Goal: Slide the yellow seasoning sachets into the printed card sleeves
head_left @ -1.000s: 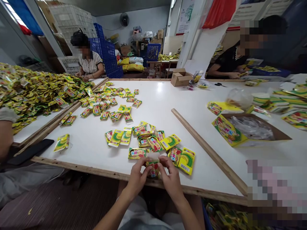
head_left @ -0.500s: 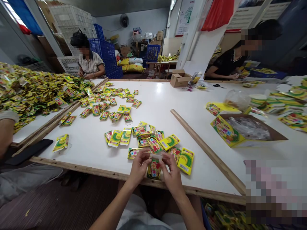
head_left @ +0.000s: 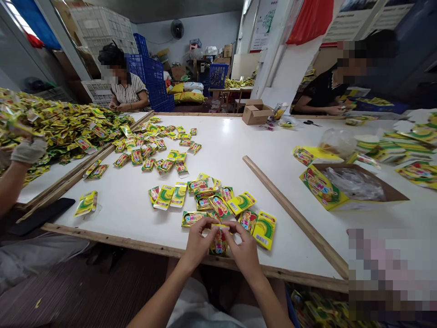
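Observation:
Between my hands, near the front edge of the white table point(head_left: 133, 232), is a small green and yellow printed carton point(head_left: 218, 246). My left hand point(head_left: 199, 241) closes its thumb and fingers on the left side of the carton's top end. On the opposite side my right hand point(head_left: 241, 243) grips in the same way, thumb against the top flap. Just beyond my fingers lies a loose cluster of similar cartons, one a yellow carton point(head_left: 264, 230) to the right. My fingers partly cover the carton's upper end.
Wooden strips point(head_left: 293, 214) divide the table. A large pile of cartons point(head_left: 68, 127) covers the left side, where a co-worker's gloved hand point(head_left: 30, 150) reaches in. An open display box point(head_left: 324, 189) holding clear plastic stands right. Two people work across the table.
My fingers have drawn together over the carton's top, and its pale flap now looks folded down with a yellow edge showing. A gloved hand has come into view at left.

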The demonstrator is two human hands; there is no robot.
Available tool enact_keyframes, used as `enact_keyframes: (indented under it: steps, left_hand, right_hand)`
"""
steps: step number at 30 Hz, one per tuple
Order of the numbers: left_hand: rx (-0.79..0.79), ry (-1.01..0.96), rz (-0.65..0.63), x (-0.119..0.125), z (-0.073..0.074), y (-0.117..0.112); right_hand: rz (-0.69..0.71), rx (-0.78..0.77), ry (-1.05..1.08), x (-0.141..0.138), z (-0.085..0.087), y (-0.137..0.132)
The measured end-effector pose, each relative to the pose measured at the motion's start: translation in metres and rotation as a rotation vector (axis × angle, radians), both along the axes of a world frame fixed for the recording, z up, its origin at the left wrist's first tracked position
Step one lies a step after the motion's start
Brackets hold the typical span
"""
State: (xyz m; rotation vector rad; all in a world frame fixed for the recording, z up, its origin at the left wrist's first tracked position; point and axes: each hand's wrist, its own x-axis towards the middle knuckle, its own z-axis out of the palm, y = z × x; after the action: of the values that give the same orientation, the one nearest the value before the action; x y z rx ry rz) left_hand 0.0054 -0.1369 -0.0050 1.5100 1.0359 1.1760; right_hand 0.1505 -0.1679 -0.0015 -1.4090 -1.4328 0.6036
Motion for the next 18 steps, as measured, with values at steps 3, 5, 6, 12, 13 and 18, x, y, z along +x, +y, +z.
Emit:
enact_keyframes:
  steps: [3, 5, 6, 12, 13, 18]
  left_hand:
    - [-0.048, -0.018, 0.037, 0.004, 0.0, 0.001]
    - [-0.079, -0.041, 0.045, 0.006, 0.0, 0.002]
    - [-0.089, -0.051, 0.046, 0.007, 0.0, 0.003]
    - [-0.068, -0.051, -0.001, 0.003, -0.004, 0.003]
    - [-0.071, -0.051, -0.023, 0.001, -0.006, 0.002]
    - [-0.09, -0.084, -0.066, -0.005, -0.014, -0.005]
  right_hand:
    - [-0.007, -0.055, 0.026, 0.0, 0.004, 0.004]
    - [0.014, -0.08, 0.068, 0.001, 0.006, 0.007]
    - [0.026, -0.089, 0.091, 0.001, 0.007, 0.008]
    - [0.077, -0.114, 0.156, 0.006, 0.006, 0.01]
    - [0.087, -0.113, 0.157, 0.007, 0.005, 0.009]
    - [0.105, -0.083, 0.17, 0.009, -0.005, -0.002]
